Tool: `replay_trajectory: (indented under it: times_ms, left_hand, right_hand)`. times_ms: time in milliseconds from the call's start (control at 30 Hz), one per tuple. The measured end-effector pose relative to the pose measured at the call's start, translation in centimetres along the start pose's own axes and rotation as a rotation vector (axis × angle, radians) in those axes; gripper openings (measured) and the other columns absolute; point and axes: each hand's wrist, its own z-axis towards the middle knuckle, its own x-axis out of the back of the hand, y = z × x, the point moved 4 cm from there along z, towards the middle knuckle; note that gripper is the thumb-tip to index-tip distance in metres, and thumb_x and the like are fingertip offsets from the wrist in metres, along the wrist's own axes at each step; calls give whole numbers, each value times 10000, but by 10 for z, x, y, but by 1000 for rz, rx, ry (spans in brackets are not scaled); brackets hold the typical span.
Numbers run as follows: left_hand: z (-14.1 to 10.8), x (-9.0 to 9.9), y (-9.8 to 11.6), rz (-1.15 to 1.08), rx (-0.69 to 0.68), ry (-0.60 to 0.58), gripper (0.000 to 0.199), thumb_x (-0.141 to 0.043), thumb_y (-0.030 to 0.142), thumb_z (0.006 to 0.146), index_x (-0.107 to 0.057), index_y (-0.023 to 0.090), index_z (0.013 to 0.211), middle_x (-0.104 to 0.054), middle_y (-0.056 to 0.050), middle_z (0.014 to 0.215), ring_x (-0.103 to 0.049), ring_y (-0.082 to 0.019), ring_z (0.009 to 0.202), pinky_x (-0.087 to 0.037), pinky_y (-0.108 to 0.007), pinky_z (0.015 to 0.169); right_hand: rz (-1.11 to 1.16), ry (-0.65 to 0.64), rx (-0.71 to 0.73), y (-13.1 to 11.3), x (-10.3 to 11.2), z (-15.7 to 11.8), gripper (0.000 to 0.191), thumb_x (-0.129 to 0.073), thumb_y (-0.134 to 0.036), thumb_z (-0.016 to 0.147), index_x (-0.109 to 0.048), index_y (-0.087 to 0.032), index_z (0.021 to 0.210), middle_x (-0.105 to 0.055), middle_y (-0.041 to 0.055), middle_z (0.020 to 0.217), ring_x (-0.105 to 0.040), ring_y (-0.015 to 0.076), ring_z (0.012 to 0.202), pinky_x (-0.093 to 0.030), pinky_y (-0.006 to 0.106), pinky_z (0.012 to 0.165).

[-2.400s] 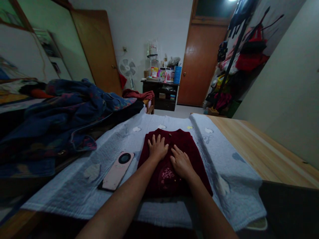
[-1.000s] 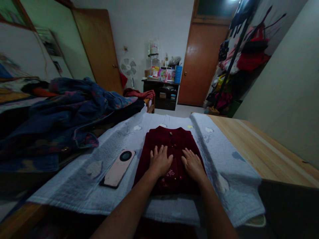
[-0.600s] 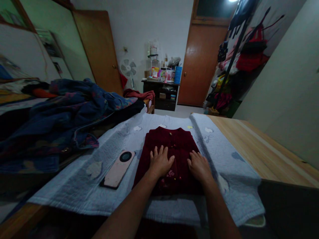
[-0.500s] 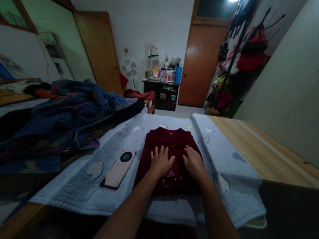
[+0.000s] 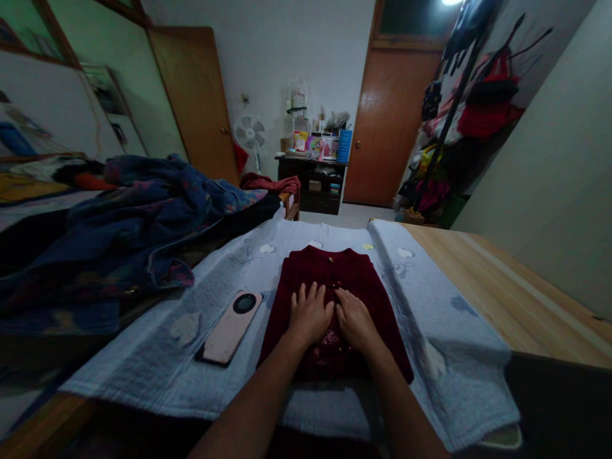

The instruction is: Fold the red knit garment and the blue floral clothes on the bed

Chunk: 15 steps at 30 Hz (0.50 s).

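A dark red garment (image 5: 329, 268), folded into a compact shape with small beads and a pink pattern on its front, lies on a light blue quilted cloth (image 5: 287, 245). Flat on the garment's middle rests my left hand (image 5: 310, 315), its fingers a little apart. Just right of it, my right hand (image 5: 354, 319) also lies on the garment, palm down with fingers stretched out. Neither hand holds anything. Left of the garment is a pink phone (image 5: 229, 328) with a round black camera ring.
Heaped blue patterned clothing (image 5: 157, 204) lies at the left. A bare wooden board (image 5: 478, 268) extends on the right. Further back stand a dark cabinet (image 5: 315, 197) with items on top, a white fan (image 5: 251, 132) and wooden doors.
My right hand has moved left across the garment, closer to my left hand, which has barely moved. The garment's lower right part now reaches further right.
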Motion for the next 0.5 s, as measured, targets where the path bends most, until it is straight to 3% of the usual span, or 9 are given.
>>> replay_trajectory:
  times_ms: [267, 500]
  left_hand:
    - [-9, 5, -14, 35, -38, 64, 621, -230, 537, 965, -398, 197, 1457, -329, -86, 1557, -226, -248, 1456, -186, -449, 1175]
    - [-17, 7, -35, 90, 36, 77, 616, -265, 542, 957, -366, 226, 1476, -286, -101, 1573, -218, -279, 1457, -184, -522, 1160]
  right_hand:
    - [-1, -22, -18, 0, -2, 1, 485, -305, -230, 958, -478, -112, 1395, -467, 126, 1459, -389, 214, 1374, -293, 405, 1145]
    - [-12, -29, -28, -1, 0, 1, 483, -307, -220, 957, -479, -108, 1393, -474, 129, 1453, -392, 217, 1373, -285, 390, 1148]
